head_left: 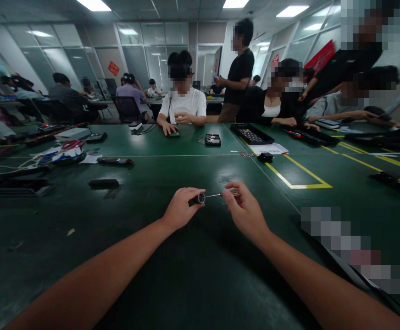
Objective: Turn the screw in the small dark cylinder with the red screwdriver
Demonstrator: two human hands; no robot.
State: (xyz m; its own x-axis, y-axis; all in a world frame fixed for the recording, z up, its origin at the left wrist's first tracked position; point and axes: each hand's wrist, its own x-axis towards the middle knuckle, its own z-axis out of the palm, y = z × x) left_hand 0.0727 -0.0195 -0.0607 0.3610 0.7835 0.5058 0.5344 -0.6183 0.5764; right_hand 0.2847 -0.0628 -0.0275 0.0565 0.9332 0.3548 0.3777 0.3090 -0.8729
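Observation:
Near the middle of the green table [172,284], my left hand [182,208] is closed round a small dark cylindrical part [200,198] with a light ring at its end, which faces right. My right hand [244,208] grips the handle of a thin screwdriver [213,195]. The screwdriver's metal shaft points left, and its tip is at or very close to the ringed end of the part; whether it touches cannot be made out. Both hands are held above the tabletop, a short gap apart.
Beyond my hands lie a black block [103,184], a dark pen-like tool [115,161], a small black box [265,157], an open metal-and-black device [213,140] and a black tray [252,134]. Wires and red-handled scissors [73,145] lie left. Several people sit around.

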